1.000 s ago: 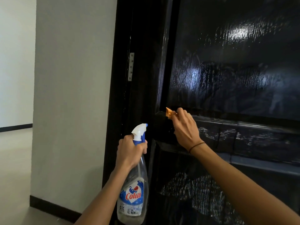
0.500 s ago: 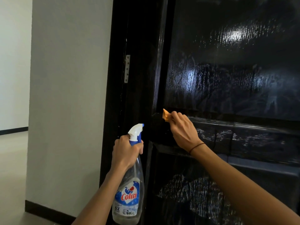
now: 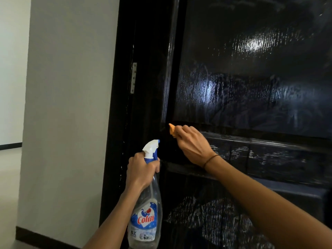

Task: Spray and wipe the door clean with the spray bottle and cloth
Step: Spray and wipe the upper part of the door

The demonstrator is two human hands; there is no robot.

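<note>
A glossy black panelled door (image 3: 251,87) fills the right of the view, with wet streaks on its upper panel. My right hand (image 3: 192,143) holds a small orange cloth (image 3: 172,130) against the ledge at the upper panel's lower left corner; most of the cloth is hidden in my fingers. My left hand (image 3: 142,170) grips the neck of a clear spray bottle (image 3: 146,209) with a blue and white label. Its white nozzle (image 3: 151,147) points right toward the door, below the cloth.
The black door frame (image 3: 124,123) carries a metal hinge plate (image 3: 133,78). A white wall (image 3: 68,105) with a dark skirting board (image 3: 45,236) stands to the left. Farther left, a pale floor (image 3: 9,177) shows.
My right hand and the cloth have stayed at the panel's corner. The left hand and bottle have kept their place before the door. My view has drifted slightly.
</note>
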